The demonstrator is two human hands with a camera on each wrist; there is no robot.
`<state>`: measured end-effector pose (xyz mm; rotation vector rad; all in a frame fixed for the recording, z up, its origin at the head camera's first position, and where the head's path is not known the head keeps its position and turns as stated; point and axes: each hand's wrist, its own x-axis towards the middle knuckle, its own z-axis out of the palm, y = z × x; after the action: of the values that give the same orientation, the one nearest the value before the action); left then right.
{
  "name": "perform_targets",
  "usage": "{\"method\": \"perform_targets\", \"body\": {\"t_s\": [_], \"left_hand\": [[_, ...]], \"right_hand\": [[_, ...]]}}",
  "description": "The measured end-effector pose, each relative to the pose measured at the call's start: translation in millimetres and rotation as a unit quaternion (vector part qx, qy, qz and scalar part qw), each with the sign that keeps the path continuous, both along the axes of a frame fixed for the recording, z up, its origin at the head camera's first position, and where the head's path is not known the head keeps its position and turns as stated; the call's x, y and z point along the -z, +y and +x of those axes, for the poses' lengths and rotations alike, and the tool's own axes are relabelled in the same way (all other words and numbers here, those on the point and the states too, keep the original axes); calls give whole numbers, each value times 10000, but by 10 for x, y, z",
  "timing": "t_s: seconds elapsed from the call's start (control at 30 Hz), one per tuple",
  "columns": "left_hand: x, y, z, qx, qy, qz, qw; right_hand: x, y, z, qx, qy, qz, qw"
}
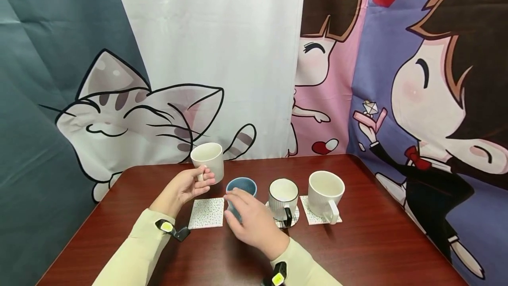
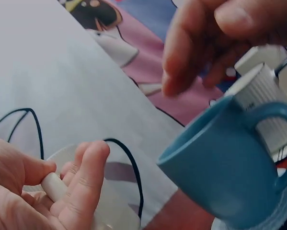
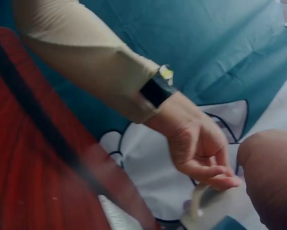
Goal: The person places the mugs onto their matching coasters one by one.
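My left hand [image 1: 191, 185] pinches the handle of a plain white mug [image 1: 209, 159], thumb against curled fingers in the left wrist view. This mug is upright beyond a square speckled coaster [image 1: 206, 213]. Over the front of a blue mug [image 1: 242, 184] passes my right hand [image 1: 255, 222] in the head view, its fingers loosely extended and holding nothing. The left wrist view has those fingers apart from the blue mug [image 2: 224, 167], above its rim. That mug stands on a pale coaster [image 2: 265, 224].
To the right, a white ribbed mug with black rim and handle [image 1: 282, 202] stands on a round plaid coaster [image 1: 294, 219]. Farther right, a larger white ribbed mug [image 1: 323, 197] sits on a square coaster [image 1: 311, 217]. A cartoon curtain [image 1: 214, 56] hangs behind the reddish-brown table [image 1: 377, 242].
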<state>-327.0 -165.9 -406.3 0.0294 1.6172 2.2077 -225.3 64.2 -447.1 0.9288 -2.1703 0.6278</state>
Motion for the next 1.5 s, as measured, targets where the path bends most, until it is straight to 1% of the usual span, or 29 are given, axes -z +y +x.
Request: {"method": "perform_targets", "body": {"t_s": [0.07, 0.17, 0.23, 0.27, 0.37, 0.47, 0.57, 0.67, 0.8, 0.9, 1.03, 1.2, 1.33, 1.5], "left_hand": [[-19, -19, 56, 65, 27, 48, 10000], [-34, -56, 142, 109, 48, 120, 9999], [-37, -83, 197, 74, 55, 180, 9998], [-36, -96, 223, 54, 56, 206, 9998], [-29, -126, 285, 45, 48, 292, 9996], [-23, -148, 329, 73, 50, 322, 9994], [-8, -165, 356, 86, 35, 254, 9996], [32, -180, 374, 111, 21, 165, 9998], [89, -195, 400, 152, 4, 32, 9999], [109, -202, 406, 199, 33, -74, 9998], [120, -216, 411, 260, 69, -169, 9995], [144, -250, 434, 350, 56, -265, 9990], [166, -252, 429, 400, 43, -286, 9988], [185, -249, 426, 413, 3, -277, 9988]], "right_hand": [[28, -56, 28, -89, 287, 104, 9995], [77, -156, 70, -273, 782, 264, 9962], [118, -228, 93, -300, 986, 389, 9939], [144, -263, 105, -286, 985, 445, 9937], [233, -360, 132, -147, 794, 685, 9944], [350, -428, 127, 38, 506, 991, 9938], [484, -470, 109, 199, 340, 1270, 9911], [604, -498, 111, 286, 82, 1456, 9889], [699, -520, 116, 456, -234, 1653, 9849], [737, -530, 100, 582, -387, 1801, 9812], [770, -545, 100, 620, -483, 2013, 9764], [794, -569, 98, 683, -461, 1964, 9770], [807, -568, 81, 791, -545, 1908, 9769], [812, -575, 83, 746, -581, 2005, 9751]]}}
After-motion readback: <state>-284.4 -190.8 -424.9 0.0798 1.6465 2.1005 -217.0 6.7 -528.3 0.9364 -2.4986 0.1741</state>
